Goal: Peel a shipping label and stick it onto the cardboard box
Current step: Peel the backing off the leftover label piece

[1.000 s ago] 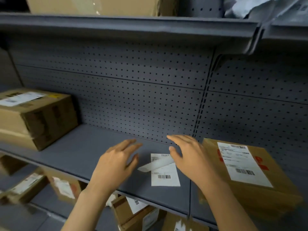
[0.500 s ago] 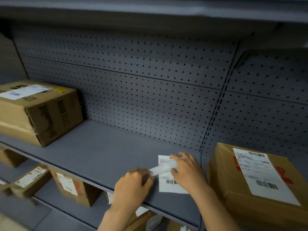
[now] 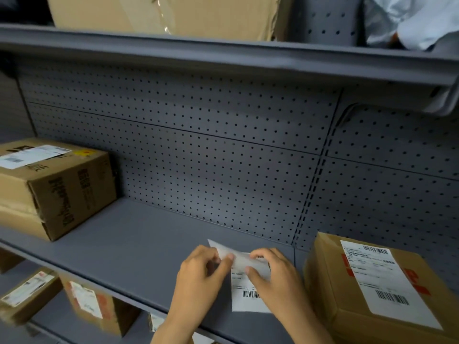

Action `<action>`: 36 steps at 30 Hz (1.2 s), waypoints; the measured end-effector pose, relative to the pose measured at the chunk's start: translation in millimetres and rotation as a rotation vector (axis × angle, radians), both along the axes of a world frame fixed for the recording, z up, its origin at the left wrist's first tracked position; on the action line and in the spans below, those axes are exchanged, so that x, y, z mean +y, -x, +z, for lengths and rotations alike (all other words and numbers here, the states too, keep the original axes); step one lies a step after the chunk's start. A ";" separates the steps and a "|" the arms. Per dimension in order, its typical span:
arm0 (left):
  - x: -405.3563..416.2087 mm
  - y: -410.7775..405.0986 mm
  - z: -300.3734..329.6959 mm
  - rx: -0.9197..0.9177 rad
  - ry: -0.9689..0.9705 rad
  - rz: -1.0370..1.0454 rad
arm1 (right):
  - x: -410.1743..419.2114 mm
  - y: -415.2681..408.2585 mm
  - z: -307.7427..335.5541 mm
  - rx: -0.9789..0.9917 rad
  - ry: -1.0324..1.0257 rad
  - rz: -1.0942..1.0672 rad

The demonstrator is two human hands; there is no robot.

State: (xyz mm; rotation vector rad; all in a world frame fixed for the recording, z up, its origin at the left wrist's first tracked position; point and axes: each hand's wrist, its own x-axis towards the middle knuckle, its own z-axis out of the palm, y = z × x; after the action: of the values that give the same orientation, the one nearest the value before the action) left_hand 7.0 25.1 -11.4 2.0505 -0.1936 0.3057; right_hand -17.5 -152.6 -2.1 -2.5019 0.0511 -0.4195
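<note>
A white shipping label (image 3: 244, 294) with a barcode lies on the grey shelf (image 3: 129, 247). My left hand (image 3: 201, 276) pinches a curled-up flap of the label's upper part between thumb and forefinger. My right hand (image 3: 273, 276) holds the label at its top right, fingers bent over the paper. A cardboard box (image 3: 327, 289) with a white label on its top stands just to the right of my right hand. Another labelled cardboard box (image 3: 64, 192) stands at the shelf's left end.
A perforated grey back panel (image 3: 198, 157) closes the shelf behind. An upper shelf (image 3: 223, 55) overhangs, carrying a large carton (image 3: 161, 13). Several smaller labelled boxes (image 3: 87, 306) sit on the shelf below.
Both hands have closed on the label. The left hand has moved right and taken the curled flap, which now lifts higher off the sheet. The camera has tilted up.
</note>
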 end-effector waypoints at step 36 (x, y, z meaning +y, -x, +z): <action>261.4 107.4 59.5 -0.096 0.028 0.415 | 249.5 -4.5 64.1 0.066 -0.823 0.664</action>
State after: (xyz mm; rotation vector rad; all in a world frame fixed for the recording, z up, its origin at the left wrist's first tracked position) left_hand -100.3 286.5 48.1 2.0387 0.1817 0.6581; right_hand -13.0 96.9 62.0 -1.5895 -0.4726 -0.0104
